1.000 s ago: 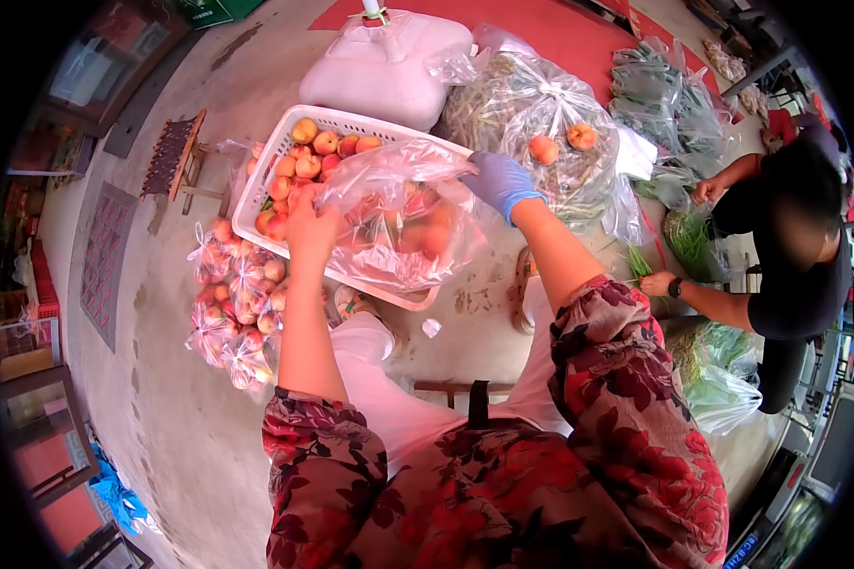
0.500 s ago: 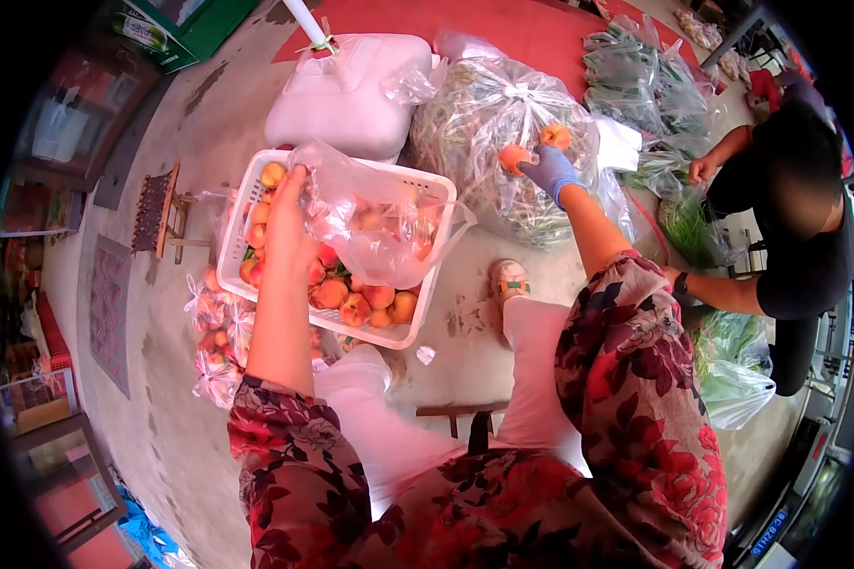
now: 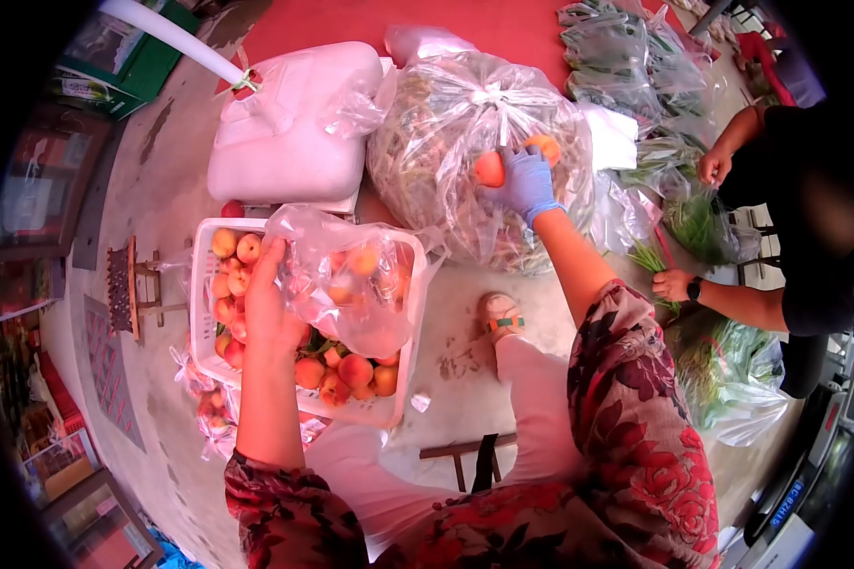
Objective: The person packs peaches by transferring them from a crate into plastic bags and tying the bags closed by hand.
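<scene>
My left hand (image 3: 271, 318) is closed on the rim of a clear plastic bag (image 3: 337, 275), which hangs over a white plastic crate (image 3: 410, 327). Several yellow-red peaches (image 3: 355, 370) lie in the crate, some seen through the bag. My right hand (image 3: 529, 182), in a blue-grey glove, grips two fruits: a reddish peach (image 3: 489, 170) on the left and a yellower peach (image 3: 547, 147) on the right. It is above a large knotted clear bag (image 3: 427, 142) of greenish stalks; whether it touches that bag I cannot tell.
A white jerrycan (image 3: 289, 142) stands behind the crate. Bagged fruit (image 3: 213, 408) lies at its left, near a small folding stool (image 3: 123, 289). On the right, a co-worker's hand (image 3: 674, 284) holds green stalks beside bagged greens (image 3: 731, 375). More bagged vegetables (image 3: 607, 62) lie farther back.
The view has shifted, so the crate sits lower and the large bag farther left. Both my hands keep their hold. Green stalks now show in the co-worker's hand.
</scene>
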`<move>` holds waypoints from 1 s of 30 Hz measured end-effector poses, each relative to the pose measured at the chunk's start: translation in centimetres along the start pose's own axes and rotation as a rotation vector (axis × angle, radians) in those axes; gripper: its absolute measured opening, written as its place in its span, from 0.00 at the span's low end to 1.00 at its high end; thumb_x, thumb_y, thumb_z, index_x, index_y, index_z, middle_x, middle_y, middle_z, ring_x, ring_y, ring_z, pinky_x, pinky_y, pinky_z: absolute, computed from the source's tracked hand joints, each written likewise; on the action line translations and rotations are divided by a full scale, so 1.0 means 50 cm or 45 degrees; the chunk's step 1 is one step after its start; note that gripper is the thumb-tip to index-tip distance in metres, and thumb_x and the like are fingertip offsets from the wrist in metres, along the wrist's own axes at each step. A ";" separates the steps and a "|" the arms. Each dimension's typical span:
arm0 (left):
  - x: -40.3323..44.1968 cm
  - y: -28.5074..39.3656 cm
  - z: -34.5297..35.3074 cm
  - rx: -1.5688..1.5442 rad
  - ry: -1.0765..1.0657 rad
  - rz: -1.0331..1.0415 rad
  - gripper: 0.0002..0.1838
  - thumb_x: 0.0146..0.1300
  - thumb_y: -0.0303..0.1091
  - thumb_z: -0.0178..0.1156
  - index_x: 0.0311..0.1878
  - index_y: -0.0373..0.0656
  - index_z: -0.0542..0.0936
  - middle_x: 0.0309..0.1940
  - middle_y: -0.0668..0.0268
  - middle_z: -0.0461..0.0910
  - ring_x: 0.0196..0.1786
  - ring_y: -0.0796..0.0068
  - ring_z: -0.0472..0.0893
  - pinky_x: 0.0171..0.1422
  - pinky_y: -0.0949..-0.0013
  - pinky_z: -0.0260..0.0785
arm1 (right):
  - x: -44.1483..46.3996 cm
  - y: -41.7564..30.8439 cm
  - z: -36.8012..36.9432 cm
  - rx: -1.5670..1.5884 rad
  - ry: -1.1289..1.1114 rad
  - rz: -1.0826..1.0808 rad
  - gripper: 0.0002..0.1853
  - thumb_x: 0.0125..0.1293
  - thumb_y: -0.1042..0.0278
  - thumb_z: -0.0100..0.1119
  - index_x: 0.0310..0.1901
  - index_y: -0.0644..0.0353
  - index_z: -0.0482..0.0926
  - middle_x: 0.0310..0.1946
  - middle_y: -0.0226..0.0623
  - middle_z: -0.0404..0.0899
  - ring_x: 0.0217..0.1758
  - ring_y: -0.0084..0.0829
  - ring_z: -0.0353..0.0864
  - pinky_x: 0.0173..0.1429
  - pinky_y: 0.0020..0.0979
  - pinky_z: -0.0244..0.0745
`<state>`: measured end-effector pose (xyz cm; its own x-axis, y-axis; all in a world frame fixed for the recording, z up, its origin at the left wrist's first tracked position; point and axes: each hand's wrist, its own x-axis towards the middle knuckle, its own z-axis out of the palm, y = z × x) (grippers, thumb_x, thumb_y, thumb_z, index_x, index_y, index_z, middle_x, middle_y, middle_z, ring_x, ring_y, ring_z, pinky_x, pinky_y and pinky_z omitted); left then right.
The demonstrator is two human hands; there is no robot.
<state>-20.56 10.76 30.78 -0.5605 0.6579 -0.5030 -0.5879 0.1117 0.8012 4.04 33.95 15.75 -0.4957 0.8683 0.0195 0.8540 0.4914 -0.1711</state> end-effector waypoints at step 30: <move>-0.284 -0.020 -0.199 -0.340 -0.214 0.068 0.17 0.61 0.32 0.53 0.52 0.37 0.71 0.41 0.62 0.77 0.43 0.70 0.78 0.46 0.66 0.74 | -0.316 -0.238 -0.381 2.722 -0.653 -0.441 0.51 0.40 0.22 0.50 0.59 0.57 0.62 0.57 0.39 0.66 0.62 0.37 0.64 0.66 0.46 0.58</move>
<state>-17.81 -6.11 33.91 -0.5036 0.7738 -0.3842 -0.7052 -0.1113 0.7002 4.76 15.68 36.26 -0.8345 0.5284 0.1561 -0.4613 -0.5152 -0.7224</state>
